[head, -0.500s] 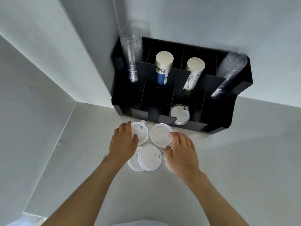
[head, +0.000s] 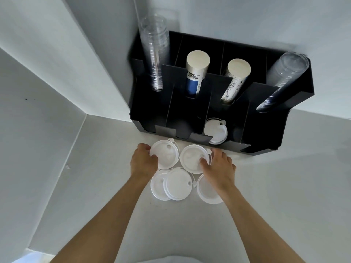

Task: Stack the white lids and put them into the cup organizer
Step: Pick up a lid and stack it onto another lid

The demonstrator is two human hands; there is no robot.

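Both hands work the white lids on the surface before the black cup organizer [head: 266, 130] — the left hand [head: 143, 162] pinches the far-left lid [head: 167, 154], the right hand [head: 218, 168] apparently grips the neighbouring lid [head: 191, 158]. Three lids [head: 177, 184] lie nearer — one stored lid [head: 215, 132] sits in the organizer.

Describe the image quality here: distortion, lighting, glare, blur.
Head view: wide-angle bend splays the walls and tilts the organizer; soft, even light with faint shadows; glare on the clear cups; white lids nearly wash out against the pale counter; both hands fairly sharp.
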